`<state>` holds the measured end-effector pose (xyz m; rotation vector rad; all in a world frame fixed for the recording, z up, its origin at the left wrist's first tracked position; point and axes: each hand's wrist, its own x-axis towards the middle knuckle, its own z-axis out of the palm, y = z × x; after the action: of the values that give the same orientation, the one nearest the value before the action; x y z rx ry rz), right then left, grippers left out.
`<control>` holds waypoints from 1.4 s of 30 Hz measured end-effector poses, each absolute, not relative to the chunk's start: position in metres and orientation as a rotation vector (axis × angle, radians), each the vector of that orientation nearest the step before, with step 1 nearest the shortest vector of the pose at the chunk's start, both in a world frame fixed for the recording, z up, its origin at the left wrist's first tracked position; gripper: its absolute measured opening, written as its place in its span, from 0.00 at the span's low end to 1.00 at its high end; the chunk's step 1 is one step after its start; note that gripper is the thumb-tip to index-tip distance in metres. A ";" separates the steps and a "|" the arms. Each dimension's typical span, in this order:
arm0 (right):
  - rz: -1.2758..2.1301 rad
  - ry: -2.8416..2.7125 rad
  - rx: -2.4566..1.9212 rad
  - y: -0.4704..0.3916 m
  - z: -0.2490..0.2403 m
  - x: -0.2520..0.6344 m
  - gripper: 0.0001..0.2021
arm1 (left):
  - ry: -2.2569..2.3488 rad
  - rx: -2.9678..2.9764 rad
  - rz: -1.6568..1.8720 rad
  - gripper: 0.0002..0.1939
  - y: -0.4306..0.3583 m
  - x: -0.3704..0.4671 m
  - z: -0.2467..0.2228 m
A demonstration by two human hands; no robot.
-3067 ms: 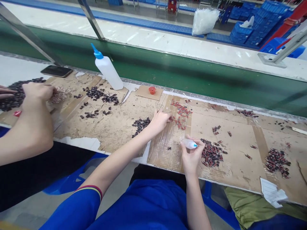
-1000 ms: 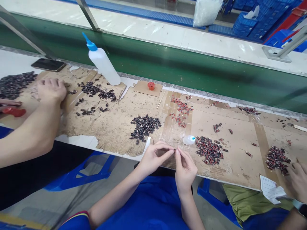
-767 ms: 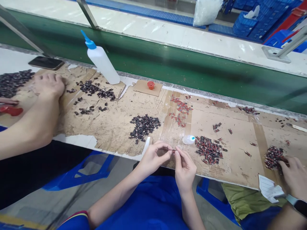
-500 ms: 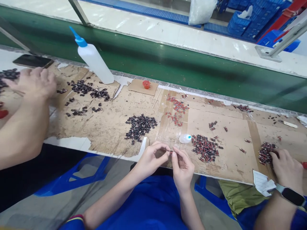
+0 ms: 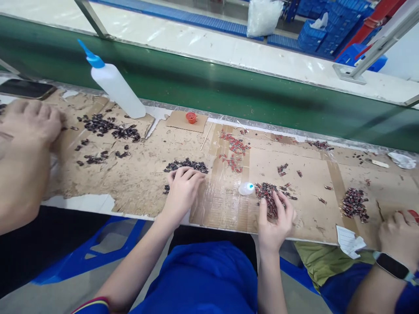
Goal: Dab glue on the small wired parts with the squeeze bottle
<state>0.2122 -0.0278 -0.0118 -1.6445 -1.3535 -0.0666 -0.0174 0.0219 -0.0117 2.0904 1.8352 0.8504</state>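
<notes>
My left hand (image 5: 183, 192) rests over the near side of a pile of small black parts (image 5: 191, 165) on the cardboard (image 5: 144, 185). Its fingers are stretched and bent downward, and their tips are partly hidden. To the right, my right hand (image 5: 276, 218) reaches into a pile of small red-and-black parts (image 5: 266, 190). Thumb and fingers are spread there, with nothing visible lifted between them. A small white bottle with a blue tip (image 5: 246, 188) lies against the left side of that pile. Farther back are scattered red parts with thin metal ends (image 5: 234, 146).
A tall white bottle with a blue nozzle (image 5: 119, 89) stands back left, near a red cap (image 5: 191, 117). Co-workers' hands appear at the left (image 5: 31, 120) and right (image 5: 397, 237). More black parts (image 5: 98, 124) lie left. A green wall (image 5: 196, 80) bounds the table's back.
My hands have parted from a small red-and-black part held between them; the left moved to the black pile, the right to the red-and-black pile. The right co-worker's hand left its pile.
</notes>
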 end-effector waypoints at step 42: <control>0.802 -0.909 -1.494 -0.018 -0.024 0.183 0.15 | 1.462 2.145 0.953 0.06 -0.005 0.012 -0.040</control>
<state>0.1829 -0.0183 -0.0245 -1.4944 -0.9094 0.8019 0.0119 -0.0053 -0.0401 2.1452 1.4619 0.9534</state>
